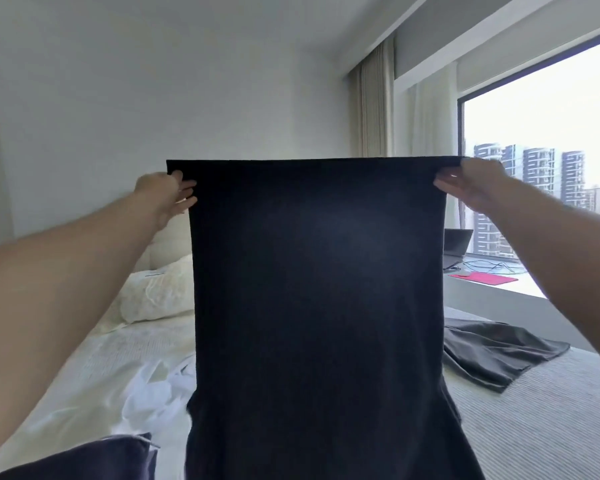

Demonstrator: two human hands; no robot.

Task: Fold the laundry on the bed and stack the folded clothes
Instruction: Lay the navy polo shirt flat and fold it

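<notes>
A black garment (319,289) filled the middle of my frame, held up in the air and stretched flat by its top edge, which ran level across the centre from left to right; its lower part hung down past the bottom edge of the frame, widening near the bottom. I saw my left hand (167,195) at the upper left corner of the cloth, pinching that corner with the thumb on my side and the fingers curled against the fabric's edge. My right hand (471,185) did the same at the upper right corner, thumb on top of the hem and fingers closed on the cloth. Both bare forearms reached in from the lower left and lower right of the frame. Behind and below the garment lay the bed (541,417), its cover pale grey with fine stripes on the right and white on the left. A dark grey garment (499,355) lay spread and rumpled on the bed at the right, just beside the hanging cloth. Crumpled white clothing (156,400) sat on the bed at lower left, and a dark navy piece (94,459) lay at the bottom left corner. A white pillow (156,292) rested at the left by the headboard. At the right, a window (551,161) showed tall buildings, with a laptop (458,244) and a pink folder (485,278) on the sill
</notes>
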